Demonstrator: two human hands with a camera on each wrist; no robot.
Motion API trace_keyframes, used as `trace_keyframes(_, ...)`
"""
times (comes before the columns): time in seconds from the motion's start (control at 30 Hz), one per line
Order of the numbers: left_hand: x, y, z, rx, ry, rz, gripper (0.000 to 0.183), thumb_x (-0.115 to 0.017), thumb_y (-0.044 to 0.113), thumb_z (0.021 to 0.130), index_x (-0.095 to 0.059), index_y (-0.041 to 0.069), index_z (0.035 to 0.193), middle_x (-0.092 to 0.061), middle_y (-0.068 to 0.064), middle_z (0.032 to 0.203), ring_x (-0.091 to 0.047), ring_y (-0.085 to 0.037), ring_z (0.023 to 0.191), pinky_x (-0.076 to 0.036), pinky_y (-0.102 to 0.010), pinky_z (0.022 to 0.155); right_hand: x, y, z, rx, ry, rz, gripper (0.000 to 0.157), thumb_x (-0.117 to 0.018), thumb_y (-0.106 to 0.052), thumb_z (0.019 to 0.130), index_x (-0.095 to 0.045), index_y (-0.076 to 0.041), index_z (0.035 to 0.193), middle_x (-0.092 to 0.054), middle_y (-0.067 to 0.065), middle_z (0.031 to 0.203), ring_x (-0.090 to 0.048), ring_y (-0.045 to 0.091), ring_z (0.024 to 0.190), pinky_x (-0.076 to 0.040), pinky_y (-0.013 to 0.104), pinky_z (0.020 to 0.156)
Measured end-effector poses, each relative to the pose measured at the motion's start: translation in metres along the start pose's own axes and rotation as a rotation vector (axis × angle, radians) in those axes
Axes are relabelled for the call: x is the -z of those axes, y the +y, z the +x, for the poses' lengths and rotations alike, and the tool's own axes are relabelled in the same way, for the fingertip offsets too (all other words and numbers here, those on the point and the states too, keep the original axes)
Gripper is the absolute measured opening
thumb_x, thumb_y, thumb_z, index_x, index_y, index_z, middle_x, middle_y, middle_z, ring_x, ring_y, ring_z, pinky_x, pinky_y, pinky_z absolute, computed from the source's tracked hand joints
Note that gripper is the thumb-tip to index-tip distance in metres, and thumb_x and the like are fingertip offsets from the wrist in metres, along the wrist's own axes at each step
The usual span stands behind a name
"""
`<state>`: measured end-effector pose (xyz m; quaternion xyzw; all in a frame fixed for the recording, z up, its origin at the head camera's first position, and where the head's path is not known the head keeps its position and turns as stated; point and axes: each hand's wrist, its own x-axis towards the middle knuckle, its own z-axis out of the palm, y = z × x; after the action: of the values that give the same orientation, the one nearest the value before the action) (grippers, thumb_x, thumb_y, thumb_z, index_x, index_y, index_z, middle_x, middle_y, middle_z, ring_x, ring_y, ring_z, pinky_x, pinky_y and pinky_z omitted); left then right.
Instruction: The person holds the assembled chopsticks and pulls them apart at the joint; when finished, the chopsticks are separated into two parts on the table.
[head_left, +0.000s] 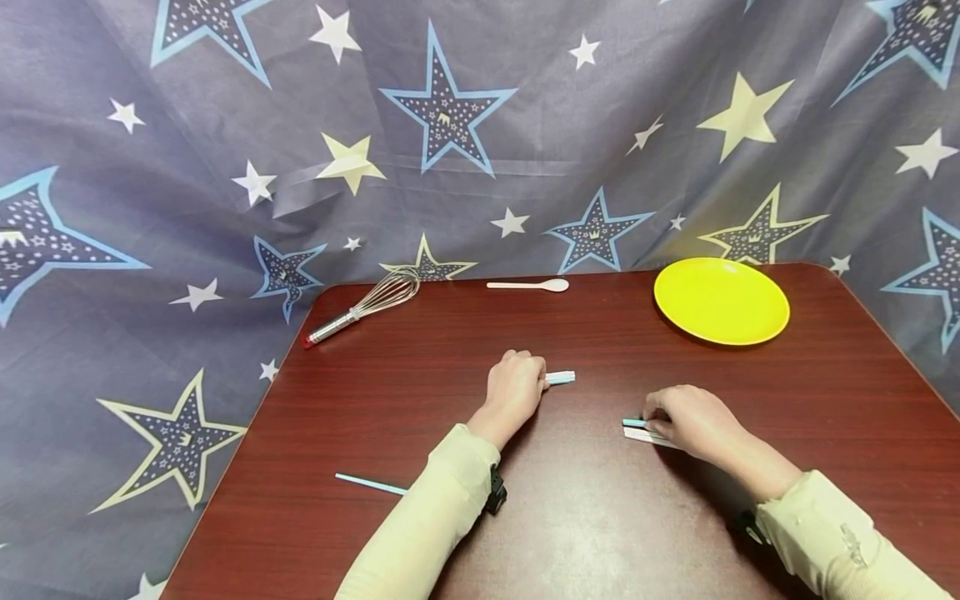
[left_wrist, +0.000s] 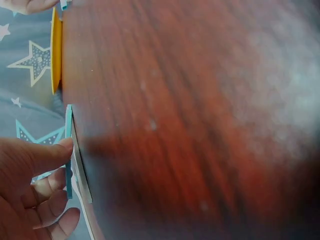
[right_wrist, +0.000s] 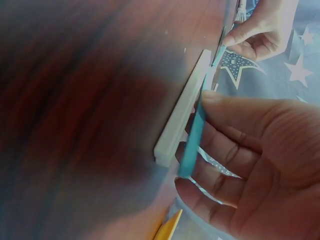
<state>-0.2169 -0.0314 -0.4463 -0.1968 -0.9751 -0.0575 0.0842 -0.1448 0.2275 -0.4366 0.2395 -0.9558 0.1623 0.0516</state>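
Observation:
In the head view my left hand [head_left: 516,385], at mid-table, pinches a thin blue stick [left_wrist: 69,187] between thumb and fingers. Right beside it a white stick [left_wrist: 83,172] lies on the table. My right hand [head_left: 697,421] is lower and to the right, its thumb and fingers pinching another blue stick [right_wrist: 194,142]. A white stick [right_wrist: 182,112] lies close alongside that one on the tabletop. From above, the hands cover part of both pairs. One more blue stick [head_left: 371,483] lies on the left, partly hidden by my left forearm.
At the back left of the brown table [head_left: 585,517] lies a whisk [head_left: 367,304] with a red handle end. A white spoon [head_left: 528,285] is near the back edge. The yellow plate [head_left: 722,302] sits at the back right. Behind hangs a grey star-patterned cloth [head_left: 465,200].

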Motion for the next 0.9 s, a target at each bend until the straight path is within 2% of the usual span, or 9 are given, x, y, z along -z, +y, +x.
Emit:
trace_keyframes(0.27,0.0010,0.0010,0.0013,-0.029,0.006,0.059,0.012,-0.078,0.029,0.082,-0.070,0.020,0.079,-0.062,0.003,0.079,-0.056,-0.019,0.079,-0.050,-0.032,0.061,0.0003,0.0023,0.0004,0.023,0.005,0.003,0.018,-0.079,-0.006,0.074,-0.066,-0.019,0.071,-0.062,-0.010,0.068,-0.057,0.013,0.061,-0.045,0.035,0.055)
trace_keyframes(0.47,-0.0012,0.0017,0.0047,-0.014,0.001,0.082,0.009,-0.077,0.026,0.082,-0.070,0.020,0.078,-0.063,0.002,0.078,-0.056,-0.019,0.077,-0.051,-0.033,0.061,0.0010,0.0034,-0.0004,0.036,-0.001,0.020,0.021,-0.079,-0.002,0.072,-0.067,-0.020,0.070,-0.061,-0.011,0.068,-0.056,0.011,0.061,-0.045,0.034,0.055)
trace_keyframes(0.63,-0.0017,0.0025,0.0068,0.003,-0.035,0.098,0.009,-0.075,0.026,0.085,-0.069,0.020,0.080,-0.064,0.002,0.079,-0.057,-0.019,0.078,-0.052,-0.033,0.062,0.0004,0.0050,-0.0012,0.039,-0.006,0.025,0.023,-0.080,-0.003,0.071,-0.066,-0.020,0.069,-0.058,-0.013,0.065,-0.051,0.007,0.059,-0.043,0.032,0.054)
trace_keyframes(0.9,0.0033,0.0033,0.0059,0.014,-0.051,0.093,0.008,-0.072,0.024,0.087,-0.069,0.019,0.082,-0.064,0.001,0.081,-0.057,-0.020,0.079,-0.052,-0.034,0.063,0.0010,0.0058,-0.0023,0.048,-0.013,0.033,0.020,-0.080,-0.004,0.073,-0.067,-0.019,0.071,-0.058,-0.013,0.066,-0.049,0.006,0.059,-0.042,0.030,0.054)
